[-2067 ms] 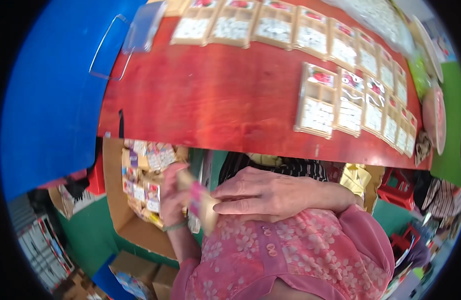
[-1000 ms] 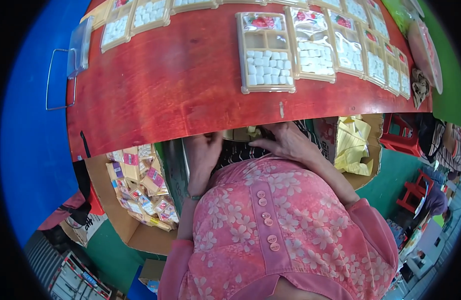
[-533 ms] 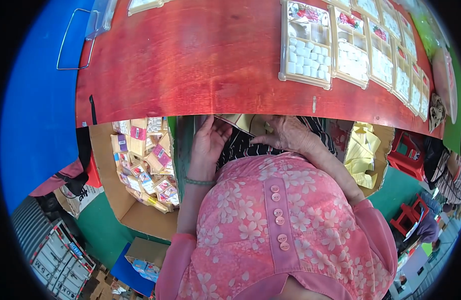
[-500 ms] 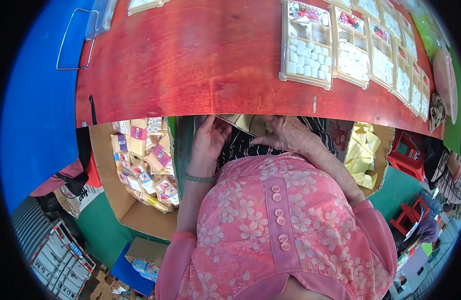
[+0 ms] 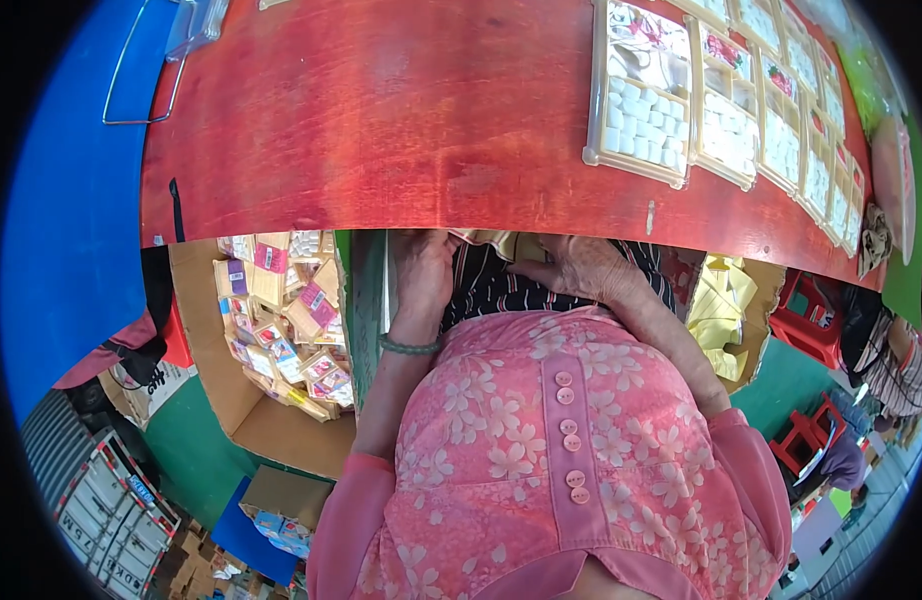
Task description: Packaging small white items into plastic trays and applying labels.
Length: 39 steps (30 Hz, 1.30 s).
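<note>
A pale yellow card piece (image 5: 503, 240) with a dark edge line lies in my lap, at the front edge of the table; the tabletop hides most of it. My left hand (image 5: 428, 262), a green bead bracelet at its wrist, pinches the card's left end with curled fingers. My right hand (image 5: 586, 268) is at its other end, thumb pointing inward and fingers partly tucked under the table edge, closed on the card. Beneath both hands lies black striped cloth (image 5: 476, 285).
The red table (image 5: 381, 120) carries several clear-lidded trays of white pieces (image 5: 646, 125) at the right. A carton (image 5: 281, 425) of small packaged boxes stands left of my lap. Another carton at the right holds yellow card pieces (image 5: 721, 305). Red stools (image 5: 806, 325) stand beyond.
My left hand has moved slightly right and its fingers have curled in. Less of the card shows now, and it looks more bent. The whole view has shifted a little.
</note>
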Each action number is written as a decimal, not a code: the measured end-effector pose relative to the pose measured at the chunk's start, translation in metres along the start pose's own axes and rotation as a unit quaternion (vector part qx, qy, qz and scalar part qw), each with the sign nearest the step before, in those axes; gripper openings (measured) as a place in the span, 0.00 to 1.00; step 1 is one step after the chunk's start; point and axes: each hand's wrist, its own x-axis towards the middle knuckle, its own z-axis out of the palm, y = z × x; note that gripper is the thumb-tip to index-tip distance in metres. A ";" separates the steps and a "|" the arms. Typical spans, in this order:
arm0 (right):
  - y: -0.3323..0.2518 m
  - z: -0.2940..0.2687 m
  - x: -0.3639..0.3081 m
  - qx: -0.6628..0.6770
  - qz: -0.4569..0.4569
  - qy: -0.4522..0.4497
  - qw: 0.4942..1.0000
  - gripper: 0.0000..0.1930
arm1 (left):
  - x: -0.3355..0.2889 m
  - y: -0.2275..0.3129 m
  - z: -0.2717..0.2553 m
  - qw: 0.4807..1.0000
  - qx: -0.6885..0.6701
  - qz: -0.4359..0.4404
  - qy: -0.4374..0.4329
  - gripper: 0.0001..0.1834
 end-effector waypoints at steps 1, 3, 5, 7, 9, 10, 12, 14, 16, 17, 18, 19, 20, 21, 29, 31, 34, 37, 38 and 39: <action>-0.003 -0.004 -0.003 -0.001 0.002 -0.001 1.000 0.35 | -0.004 0.003 0.005 0.999 0.025 0.014 -0.030 0.13; -0.008 -0.013 -0.009 0.036 0.037 0.009 0.999 0.33 | -0.019 0.011 0.017 0.999 0.036 -0.021 -0.027 0.13; 0.001 -0.012 -0.018 0.004 0.006 0.020 1.000 0.31 | -0.028 0.014 0.020 0.997 0.060 -0.048 0.001 0.12; -0.001 -0.016 -0.021 -0.026 -0.027 0.031 0.999 0.29 | -0.025 0.018 0.015 0.994 0.102 -0.034 -0.002 0.11; -0.015 -0.030 -0.016 0.063 0.000 0.033 0.997 0.23 | -0.024 0.016 0.012 0.989 0.145 0.004 -0.003 0.10; -0.014 -0.031 -0.012 0.063 0.000 0.033 0.997 0.23 | -0.023 0.017 0.011 0.989 0.146 0.004 -0.003 0.10; -0.011 -0.032 -0.004 0.022 0.001 0.110 0.994 0.20 | -0.025 0.019 0.009 0.983 0.173 0.011 -0.055 0.12; -0.013 -0.029 0.003 -0.045 -0.009 0.117 0.992 0.19 | -0.026 0.023 0.009 0.989 0.135 0.002 -0.064 0.11; -0.018 -0.026 0.012 -0.182 -0.029 0.128 0.975 0.17 | -0.026 0.026 0.008 0.993 0.095 -0.007 -0.070 0.11; -0.024 -0.025 0.017 -0.179 -0.030 0.125 0.975 0.17 | -0.026 0.028 0.006 0.993 0.095 -0.011 -0.071 0.11; -0.030 -0.025 0.023 -0.180 -0.043 0.118 0.976 0.18 | -0.026 0.029 0.004 0.993 0.096 -0.016 -0.071 0.12; -0.032 -0.025 0.028 -0.182 -0.055 0.110 0.976 0.18 | -0.026 0.029 0.001 0.993 0.096 -0.017 -0.067 0.12; -0.029 -0.019 0.030 -0.179 -0.056 0.107 0.976 0.18 | -0.026 0.028 -0.002 0.994 0.088 -0.017 -0.060 0.11; -0.023 -0.009 0.032 -0.502 -0.144 0.170 0.836 0.18 | -0.025 0.028 -0.004 0.995 0.079 -0.017 -0.052 0.11; -0.002 0.010 0.040 -0.878 -0.279 0.167 0.350 0.21 | -0.021 0.030 -0.007 0.982 0.165 0.062 -0.069 0.07; -0.002 0.007 0.037 -0.896 -0.300 0.153 0.290 0.21 | -0.022 0.033 -0.005 0.978 0.185 0.060 -0.073 0.06; -0.011 0.004 0.027 -0.914 -0.228 0.133 0.308 0.21 | -0.024 0.034 -0.003 0.963 0.238 0.093 -0.085 0.06; -0.010 0.016 0.022 -0.793 -0.181 0.192 0.550 0.20 | -0.029 0.041 0.007 0.941 0.300 0.124 -0.095 0.07; -0.010 0.014 0.020 -0.791 -0.181 0.191 0.553 0.20 | -0.033 0.043 0.006 0.925 0.351 0.114 -0.092 0.07; -0.010 0.009 0.018 -0.686 -0.206 0.178 0.675 0.20 | -0.035 0.045 0.007 0.905 0.402 0.104 -0.089 0.07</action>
